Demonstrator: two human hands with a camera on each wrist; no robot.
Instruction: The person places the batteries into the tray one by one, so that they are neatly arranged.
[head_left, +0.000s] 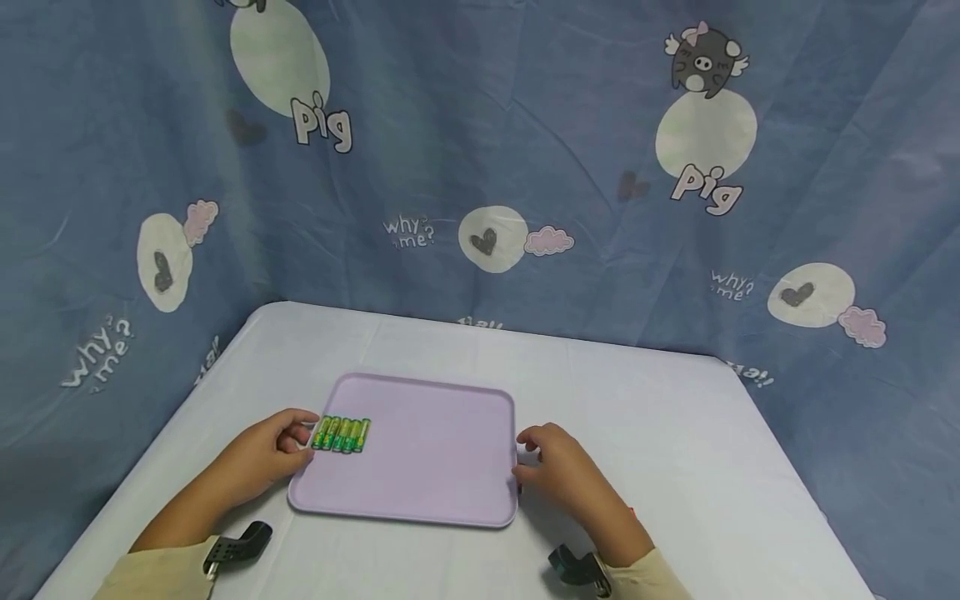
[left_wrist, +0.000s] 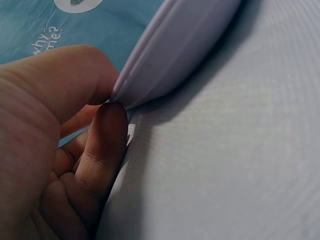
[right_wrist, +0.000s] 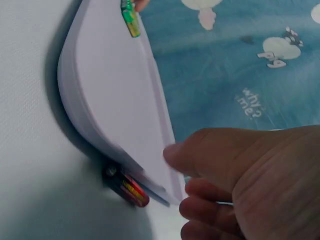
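A pale purple tray [head_left: 420, 450] lies on the white table. Several green-and-yellow batteries [head_left: 341, 434] sit side by side at its left edge. My left hand [head_left: 262, 454] is at the tray's left side; in the left wrist view its fingertips [left_wrist: 114, 112] pinch the rim. On the opposite side my right hand [head_left: 562, 467] has its thumb and fingers bent loosely right at the rim, with a gap between them. Beside the tray's right edge, a dark battery with red markings [right_wrist: 125, 186] lies on the cloth, mostly hidden in the head view.
White cloth covers the table [head_left: 637, 400] around the tray. A blue curtain [head_left: 480, 150] with pig prints hangs behind and along the sides. Black wrist mounts [head_left: 240, 546] are strapped at both sleeves.
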